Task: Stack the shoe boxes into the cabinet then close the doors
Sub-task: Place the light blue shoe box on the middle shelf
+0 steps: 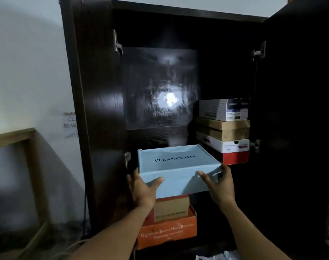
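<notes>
Head view: left hand (143, 186) and right hand (220, 184) grip the pale blue shoe box (175, 166) between them by its near corners, above the orange box (167, 234).

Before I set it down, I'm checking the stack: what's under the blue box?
Below the blue box, a brown box sits on an orange box. Their far ends are hidden behind it.

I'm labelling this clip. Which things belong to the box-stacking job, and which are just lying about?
Job: blue box, gripped by left hand and right hand; stacked boxes inside at right; small brown box and orange box below; cabinet with left door and right door open.
Lying about: wooden table, paper note on the wall, cable.
</notes>
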### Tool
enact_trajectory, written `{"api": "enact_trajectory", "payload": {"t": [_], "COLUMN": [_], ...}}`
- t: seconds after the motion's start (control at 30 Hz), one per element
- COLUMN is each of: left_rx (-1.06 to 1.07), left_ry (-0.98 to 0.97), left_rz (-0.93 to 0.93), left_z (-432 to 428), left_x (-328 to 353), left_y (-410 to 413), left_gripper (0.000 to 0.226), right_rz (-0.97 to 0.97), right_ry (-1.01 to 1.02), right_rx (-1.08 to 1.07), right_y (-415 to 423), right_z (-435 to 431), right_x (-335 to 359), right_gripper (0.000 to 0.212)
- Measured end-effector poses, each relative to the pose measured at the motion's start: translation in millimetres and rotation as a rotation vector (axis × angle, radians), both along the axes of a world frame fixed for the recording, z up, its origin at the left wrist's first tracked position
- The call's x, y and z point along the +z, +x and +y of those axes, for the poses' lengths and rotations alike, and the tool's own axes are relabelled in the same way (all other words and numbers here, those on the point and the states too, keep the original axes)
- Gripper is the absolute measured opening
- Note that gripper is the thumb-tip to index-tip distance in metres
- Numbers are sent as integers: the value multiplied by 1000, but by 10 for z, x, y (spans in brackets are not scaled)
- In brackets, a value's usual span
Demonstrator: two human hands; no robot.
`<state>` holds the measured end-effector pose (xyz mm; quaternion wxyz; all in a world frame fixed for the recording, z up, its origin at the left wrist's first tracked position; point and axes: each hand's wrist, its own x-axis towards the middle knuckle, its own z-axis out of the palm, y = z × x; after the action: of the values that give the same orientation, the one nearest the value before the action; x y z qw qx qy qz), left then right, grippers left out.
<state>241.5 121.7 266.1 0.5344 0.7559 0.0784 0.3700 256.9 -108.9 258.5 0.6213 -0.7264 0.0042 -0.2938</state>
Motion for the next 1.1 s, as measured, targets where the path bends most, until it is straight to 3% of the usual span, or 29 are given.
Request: {"api": "enact_trajectory", "payload": {"t": [0.17, 0.3, 0.43, 0.57, 0.7, 0.87, 0.97, 1.1], "left_rx": [186, 177, 221, 254, 246, 175, 167, 130], "left_ry": [-77, 103, 190, 176, 186, 289, 337, 325], "left_rz": [-196, -290, -105, -42, 77, 290, 335, 329], "left_z": [-182, -259, -287, -180, -79, 146, 163, 160], "left_x": [-99, -305, -365, -287, -136, -73, -61, -19], "left_y": [325, 694, 1049, 1380, 1659, 1907, 1922, 1842], "left_gripper": [76, 68, 77, 74, 72, 78, 84, 83], "right_rz": [-110, -97, 11, 95, 163, 218, 262, 194], "right_ry": [72, -97, -296, -447, -460, -515, -564, -398], "right_rx": [83, 82, 86, 146, 211, 216, 218, 316], "right_y": [369, 751, 1159, 1576, 1961, 2142, 2207, 2303], "right_z": [167, 269, 316, 376, 466, 685, 690, 539], "right_x": [-63, -71, -63, -5, 66, 74, 102, 67], "right_gripper": [84, 88, 102, 99, 98, 122, 118, 126]}}
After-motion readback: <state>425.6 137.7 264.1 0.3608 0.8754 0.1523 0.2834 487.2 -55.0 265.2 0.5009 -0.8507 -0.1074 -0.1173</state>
